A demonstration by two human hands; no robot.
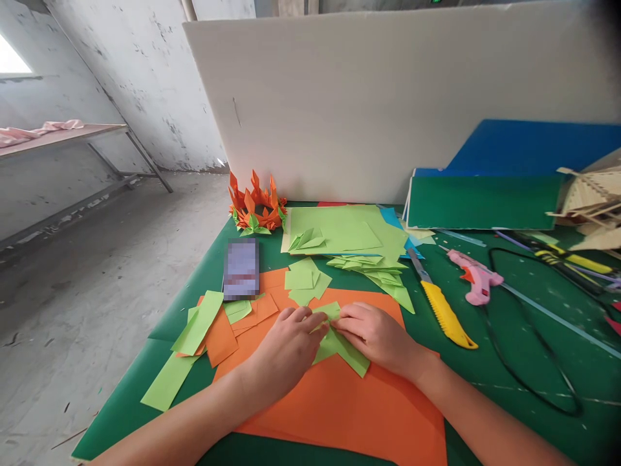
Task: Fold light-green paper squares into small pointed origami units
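A strip of light green paper [350, 353] is pinched between my two hands, partly folded, with its lower ends spreading out below my fingers. My left hand [294, 343] is closed on its left side, fingertips pressed together. From the right, my right hand [376, 327] grips the same paper with curled fingers. Fingers hide the middle of the fold. Under both hands lies a large orange sheet [349, 414]. Just beyond them are small green squares [301, 279]. Folded green pieces [395, 278] are piled farther back, beside a stack of green sheets [339, 220].
Left of my hands are loose green strips [169, 382], orange pieces [222, 340] and a blurred phone-like rectangle [241, 268]. An orange folded-paper ring [255, 210] stands behind. To the right lie a yellow utility knife [444, 310] and a pink glue gun [475, 278] with a looping black cord.
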